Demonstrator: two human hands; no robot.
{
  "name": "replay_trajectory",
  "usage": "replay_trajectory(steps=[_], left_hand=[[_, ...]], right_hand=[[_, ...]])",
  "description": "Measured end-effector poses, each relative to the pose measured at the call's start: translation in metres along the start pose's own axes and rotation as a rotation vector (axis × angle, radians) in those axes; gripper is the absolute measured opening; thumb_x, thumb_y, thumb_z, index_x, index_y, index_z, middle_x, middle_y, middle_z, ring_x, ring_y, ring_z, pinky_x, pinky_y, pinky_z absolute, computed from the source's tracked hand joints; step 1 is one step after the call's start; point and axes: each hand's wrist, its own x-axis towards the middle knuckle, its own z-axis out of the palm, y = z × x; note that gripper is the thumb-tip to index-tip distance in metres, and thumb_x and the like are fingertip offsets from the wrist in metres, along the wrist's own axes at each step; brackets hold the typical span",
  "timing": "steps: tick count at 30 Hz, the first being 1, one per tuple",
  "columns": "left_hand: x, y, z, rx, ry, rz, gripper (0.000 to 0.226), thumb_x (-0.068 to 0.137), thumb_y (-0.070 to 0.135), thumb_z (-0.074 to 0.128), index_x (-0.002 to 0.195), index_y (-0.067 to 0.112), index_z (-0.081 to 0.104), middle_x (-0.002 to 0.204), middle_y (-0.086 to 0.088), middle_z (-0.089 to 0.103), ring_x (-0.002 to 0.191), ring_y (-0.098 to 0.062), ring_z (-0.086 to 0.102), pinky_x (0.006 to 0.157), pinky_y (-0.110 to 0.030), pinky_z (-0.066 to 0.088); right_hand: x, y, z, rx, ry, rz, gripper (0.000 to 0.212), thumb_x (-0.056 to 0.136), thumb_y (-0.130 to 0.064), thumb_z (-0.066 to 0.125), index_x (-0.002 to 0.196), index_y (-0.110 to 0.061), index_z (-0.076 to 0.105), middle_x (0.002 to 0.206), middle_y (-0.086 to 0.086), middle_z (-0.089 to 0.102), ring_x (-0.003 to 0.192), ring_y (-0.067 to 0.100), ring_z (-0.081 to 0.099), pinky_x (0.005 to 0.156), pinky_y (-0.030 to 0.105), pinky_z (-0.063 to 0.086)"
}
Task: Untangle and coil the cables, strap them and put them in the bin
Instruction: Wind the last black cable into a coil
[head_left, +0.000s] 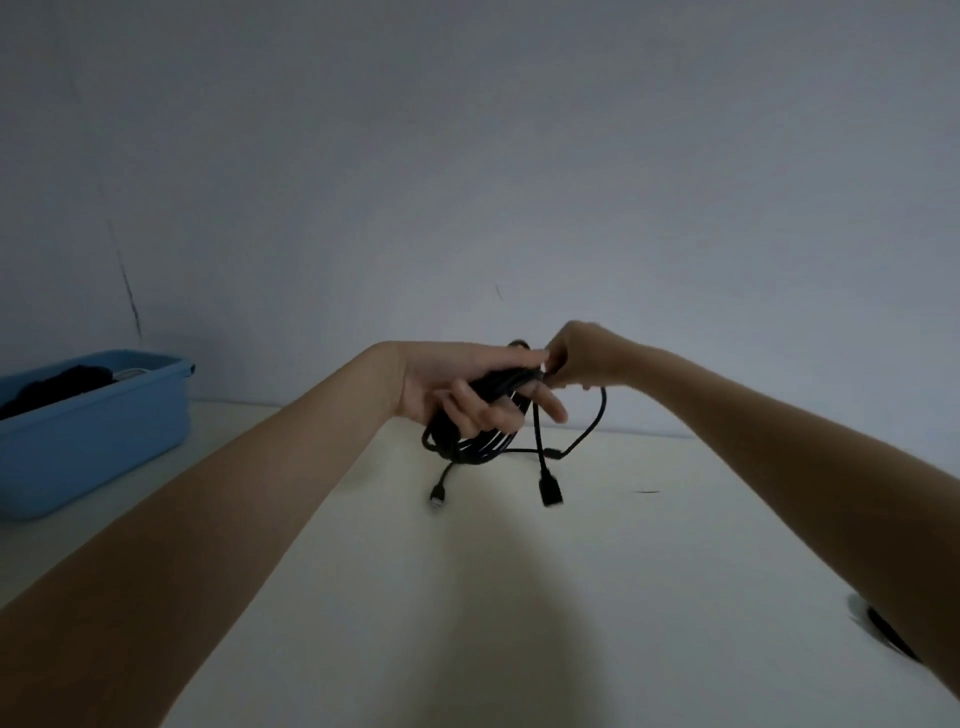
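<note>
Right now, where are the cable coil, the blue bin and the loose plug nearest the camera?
coil (480, 387), head view, bundled strands in the left hand.
bin (98, 431), head view, its front wall.
plug (550, 493), head view, the wide connector hanging above the table.

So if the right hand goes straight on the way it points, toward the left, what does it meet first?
The right hand already pinches the black cable coil, so next it would likely meet the left hand's fingers wrapped around that coil. Depth is hard to judge here.
</note>
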Motion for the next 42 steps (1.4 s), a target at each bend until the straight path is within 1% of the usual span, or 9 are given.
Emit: replay_trajectory(steps=[7, 12, 19, 22, 27, 29, 33, 39, 42], left_hand=[[0.025, -0.036, -0.014, -0.165, 0.216, -0.103, 0.053, 0.098, 0.051, 0.03, 0.135, 0.014, 0.036, 0.11, -0.016, 0.065, 0.064, -0.023, 0.07, 0.04, -0.02, 0.05], [0.036, -0.043, -0.036, -0.68, 0.592, 0.191, 0.046, 0.097, 0.045, 0.042, 0.13, 0.013, 0.04, 0.113, -0.014, 0.055, 0.068, -0.042, 0.068, 0.054, -0.046, 0.058], [0.023, -0.005, -0.037, -0.994, 0.66, 0.559, 0.052, 0.101, 0.047, 0.027, 0.09, 0.002, 0.051, 0.089, -0.021, 0.065, 0.086, -0.038, 0.063, 0.091, -0.047, 0.05], [0.021, 0.003, -0.045, -1.079, 0.606, 0.717, 0.046, 0.101, 0.046, 0.026, 0.102, 0.005, 0.046, 0.111, -0.016, 0.062, 0.08, -0.034, 0.068, 0.084, -0.044, 0.053], [0.022, 0.015, -0.027, -0.866, 0.357, 0.644, 0.048, 0.101, 0.043, 0.03, 0.125, 0.007, 0.05, 0.071, -0.014, 0.069, 0.033, -0.002, 0.05, 0.041, -0.013, 0.048], [0.017, 0.014, -0.022, -0.66, 0.159, 0.505, 0.05, 0.098, 0.044, 0.034, 0.122, 0.008, 0.058, 0.058, -0.006, 0.061, 0.025, -0.002, 0.04, 0.033, -0.008, 0.039], [0.016, 0.008, -0.024, -0.489, -0.143, 0.372, 0.06, 0.089, 0.051, 0.038, 0.11, 0.004, 0.069, 0.043, 0.0, 0.046, 0.023, -0.004, 0.022, 0.028, -0.006, 0.029], [0.016, 0.009, -0.022, -0.437, -0.285, 0.398, 0.044, 0.069, 0.04, 0.079, 0.094, 0.004, 0.073, 0.042, 0.003, 0.047, 0.027, -0.004, 0.018, 0.028, -0.009, 0.033], [0.012, 0.01, -0.017, -0.414, -0.171, 0.39, 0.026, 0.065, 0.026, 0.081, 0.08, 0.006, 0.071, 0.039, 0.004, 0.042, 0.022, -0.003, 0.02, 0.028, -0.011, 0.032]], right_hand=[[0.003, 0.002, -0.043, 0.136, 0.301, 0.084, 0.035, 0.078, -0.021, 0.075, 0.053, -0.013, 0.051, 0.053, 0.001, 0.044, 0.05, 0.009, 0.038, 0.046, 0.02, 0.028], [-0.003, -0.014, -0.044, 0.568, 0.277, 0.019, 0.031, 0.086, -0.019, 0.067, 0.06, -0.008, 0.054, 0.057, 0.002, 0.041, 0.048, 0.011, 0.033, 0.046, 0.019, 0.028], [-0.014, -0.022, -0.013, 0.896, 0.004, -0.162, 0.029, 0.099, -0.028, 0.044, 0.081, -0.011, 0.059, 0.055, -0.004, 0.029, 0.046, 0.009, 0.021, 0.041, 0.018, 0.017], [-0.02, -0.022, 0.008, 0.838, -0.17, -0.187, 0.031, 0.099, -0.03, 0.044, 0.083, -0.011, 0.062, 0.055, -0.003, 0.025, 0.046, 0.009, 0.018, 0.043, 0.021, 0.013], [-0.024, -0.022, 0.031, 0.793, -0.377, -0.141, 0.037, 0.096, -0.039, 0.047, 0.093, -0.008, 0.067, 0.059, -0.002, 0.042, 0.051, 0.011, 0.034, 0.051, 0.022, 0.032], [-0.024, -0.013, 0.034, 0.791, -0.406, -0.098, 0.032, 0.093, -0.033, 0.055, 0.099, -0.005, 0.066, 0.072, 0.002, 0.057, 0.067, 0.016, 0.053, 0.073, 0.026, 0.049], [-0.028, 0.006, 0.031, 1.197, -0.44, -0.136, 0.033, 0.096, -0.011, 0.045, 0.128, -0.005, 0.054, 0.127, 0.007, 0.06, 0.119, 0.018, 0.056, 0.108, 0.033, 0.039], [-0.027, 0.002, 0.025, 1.618, -0.524, -0.378, 0.061, 0.082, -0.028, 0.043, 0.135, 0.003, 0.042, 0.145, 0.025, 0.036, 0.138, 0.036, 0.031, 0.118, 0.048, 0.014], [-0.027, -0.005, 0.022, 1.669, -0.491, -0.449, 0.059, 0.086, -0.042, 0.042, 0.127, 0.0, 0.048, 0.127, 0.02, 0.058, 0.124, 0.033, 0.05, 0.109, 0.045, 0.035]])
